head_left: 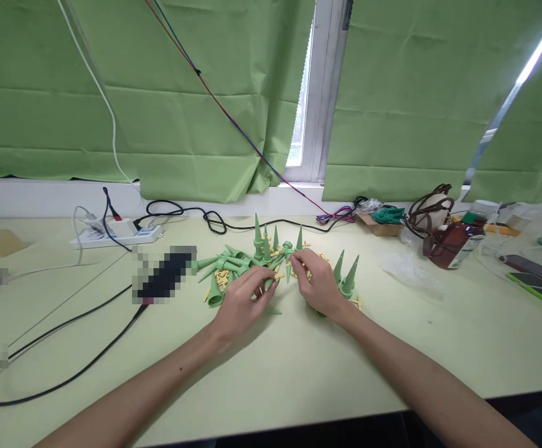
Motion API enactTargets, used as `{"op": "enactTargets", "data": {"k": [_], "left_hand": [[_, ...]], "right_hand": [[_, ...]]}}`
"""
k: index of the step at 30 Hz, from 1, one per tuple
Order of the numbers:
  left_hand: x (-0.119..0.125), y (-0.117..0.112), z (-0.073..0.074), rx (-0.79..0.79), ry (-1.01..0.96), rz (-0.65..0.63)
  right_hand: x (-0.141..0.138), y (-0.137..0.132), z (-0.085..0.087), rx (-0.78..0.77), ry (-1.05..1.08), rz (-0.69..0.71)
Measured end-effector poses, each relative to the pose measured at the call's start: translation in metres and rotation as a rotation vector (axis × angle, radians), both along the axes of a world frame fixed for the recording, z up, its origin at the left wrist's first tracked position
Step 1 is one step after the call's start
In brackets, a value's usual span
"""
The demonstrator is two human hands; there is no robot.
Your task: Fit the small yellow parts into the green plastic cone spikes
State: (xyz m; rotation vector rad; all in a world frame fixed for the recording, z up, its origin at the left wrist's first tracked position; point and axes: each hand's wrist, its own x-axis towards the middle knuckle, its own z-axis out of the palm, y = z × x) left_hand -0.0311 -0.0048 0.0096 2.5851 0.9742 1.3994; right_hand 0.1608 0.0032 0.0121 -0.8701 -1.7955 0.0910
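Just left of centre, my left hand point(245, 298) is closed, its thumb and forefinger around a small green plastic part point(269, 284) that the fingers mostly cover. A yellow peg-like piece point(279, 274) shows at those fingertips. My right hand point(317, 280) pinches a green cone-shaped watering spike point(288, 271), point down, close to the left fingertips. Around both hands are several more green spikes, some lying in a heap point(237, 264), others standing point up point(257, 239). Small yellow pieces point(222, 278) lie scattered among them.
A partly blurred dark device point(168, 274) with a black cable lies to the left. Behind it is a white power strip point(116, 235). Toward the right are a cardboard box point(380, 225), clear plastic film point(411, 270) and a brown bottle point(455, 242). The table's front edge runs below my forearms.
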Motion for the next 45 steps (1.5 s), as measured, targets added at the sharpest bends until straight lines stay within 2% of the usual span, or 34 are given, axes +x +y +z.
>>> {"op": "enactTargets", "data": {"k": [12,23,45], "left_hand": [[0.0003,0.0014,-0.0034,-0.030,-0.091,0.025],[-0.0004,0.0008,-0.0035,-0.010,-0.078,0.033],[-0.0023,0.0010,-0.0010,-0.055,-0.084,0.046]], "right_hand": [[-0.0022,-0.0019,-0.0005,-0.023,-0.019,0.040],[-0.0043,-0.0006,-0.0054,-0.040,-0.046,0.057],[-0.0037,-0.0071,0.0008,-0.107,-0.114,0.215]]}}
